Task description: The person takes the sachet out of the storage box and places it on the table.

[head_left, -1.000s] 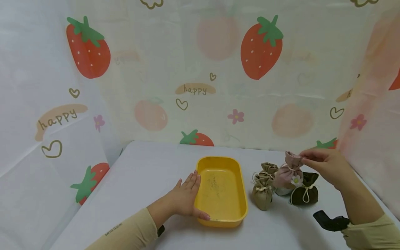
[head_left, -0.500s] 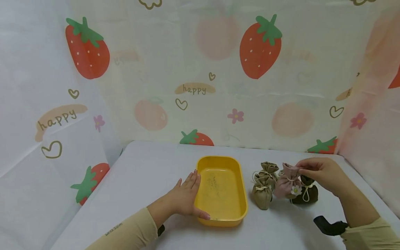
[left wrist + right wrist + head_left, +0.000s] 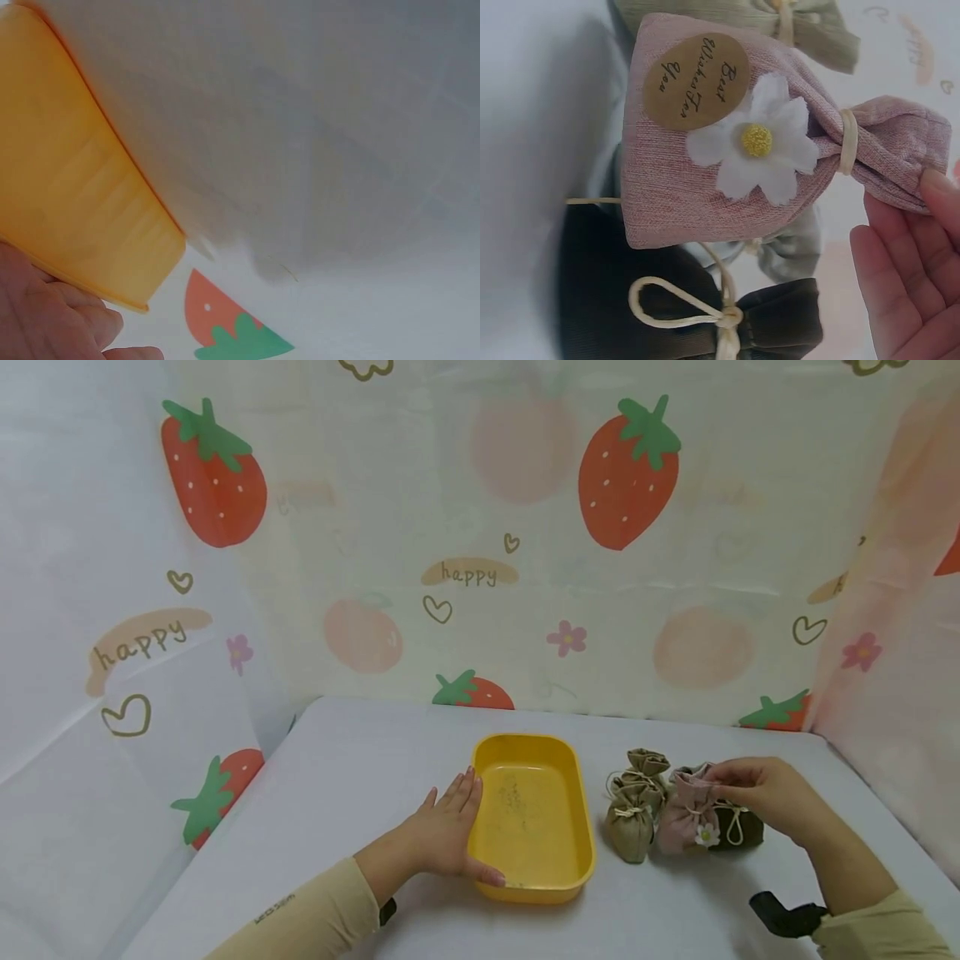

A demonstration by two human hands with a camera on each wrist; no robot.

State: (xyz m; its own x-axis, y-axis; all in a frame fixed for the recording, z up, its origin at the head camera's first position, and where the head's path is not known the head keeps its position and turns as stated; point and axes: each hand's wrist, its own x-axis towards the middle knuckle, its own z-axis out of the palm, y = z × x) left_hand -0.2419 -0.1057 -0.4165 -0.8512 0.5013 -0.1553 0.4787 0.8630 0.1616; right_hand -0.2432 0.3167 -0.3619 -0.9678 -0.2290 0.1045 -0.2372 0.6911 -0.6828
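White worktop [image 3: 360, 777]: my right hand [image 3: 761, 793] pinches the pink pouch [image 3: 686, 818] by its gathered neck; soft, light. Left hand [image 3: 442, 839] rests flat beside it.

Pink pouch [image 3: 705, 150] tag — seemingly "Best Wishes For You"; backdrop [image 3: 468, 574] — "happy".

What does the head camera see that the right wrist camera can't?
Only the head view shows the yellow tray, the left hand resting against its side, and the strawberry backdrop. Only the right wrist view shows the round "Best Wishes" label on the pink pouch. Both show that pouch, pinched at its top by the right hand, and the dark brown pouch beside it.
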